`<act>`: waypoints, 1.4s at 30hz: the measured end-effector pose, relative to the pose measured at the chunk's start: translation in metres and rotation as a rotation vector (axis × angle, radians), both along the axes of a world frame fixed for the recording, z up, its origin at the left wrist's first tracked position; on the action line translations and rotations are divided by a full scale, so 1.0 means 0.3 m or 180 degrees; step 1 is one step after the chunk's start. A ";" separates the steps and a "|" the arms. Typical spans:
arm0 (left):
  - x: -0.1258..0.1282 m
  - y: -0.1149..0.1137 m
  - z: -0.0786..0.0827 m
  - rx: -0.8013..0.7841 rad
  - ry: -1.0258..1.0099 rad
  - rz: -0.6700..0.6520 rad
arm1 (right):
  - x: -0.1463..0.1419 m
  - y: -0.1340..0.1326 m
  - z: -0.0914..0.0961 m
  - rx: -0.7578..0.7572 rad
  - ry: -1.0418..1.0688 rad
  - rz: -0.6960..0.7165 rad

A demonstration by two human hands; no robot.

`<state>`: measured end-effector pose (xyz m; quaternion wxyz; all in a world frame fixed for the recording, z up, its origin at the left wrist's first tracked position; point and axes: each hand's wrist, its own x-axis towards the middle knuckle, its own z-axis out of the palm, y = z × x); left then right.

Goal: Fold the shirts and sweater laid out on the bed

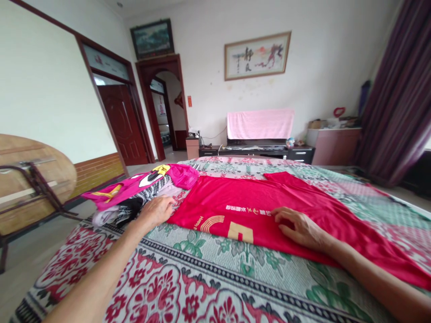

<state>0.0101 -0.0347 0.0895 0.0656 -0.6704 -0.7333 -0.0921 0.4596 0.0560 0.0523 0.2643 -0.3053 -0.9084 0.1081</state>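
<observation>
A red jersey (pixel 256 202) with white and gold print lies spread flat across the patterned bedspread (pixel 188 278). My left hand (pixel 155 211) rests at the jersey's left edge, fingers curled down onto the cloth beside a pile of clothes. My right hand (pixel 298 228) lies flat on the middle of the jersey with its fingers stretched out toward the printed lettering. Neither hand lifts the fabric.
A pile of folded clothes (pixel 134 195) topped by a pink garment sits at the bed's left edge. A folded round wooden table (pixel 30 179) leans at the far left. A TV stand with a pink-covered screen (pixel 260 125) stands behind the bed; dark curtains (pixel 397 98) hang at right.
</observation>
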 end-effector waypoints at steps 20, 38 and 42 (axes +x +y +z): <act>0.049 0.052 -0.180 -0.0608 -0.0108 -0.0406 | 0.260 0.097 0.088 -0.0149 0.1259 -0.2271; -0.004 0.085 -0.245 -0.0449 -0.0228 -0.0393 | 0.122 0.144 0.040 -0.0137 -0.0431 -0.1666; -0.009 0.087 -0.250 -0.0401 -0.0221 -0.0378 | 0.135 0.146 0.023 -0.0073 -0.0588 -0.1641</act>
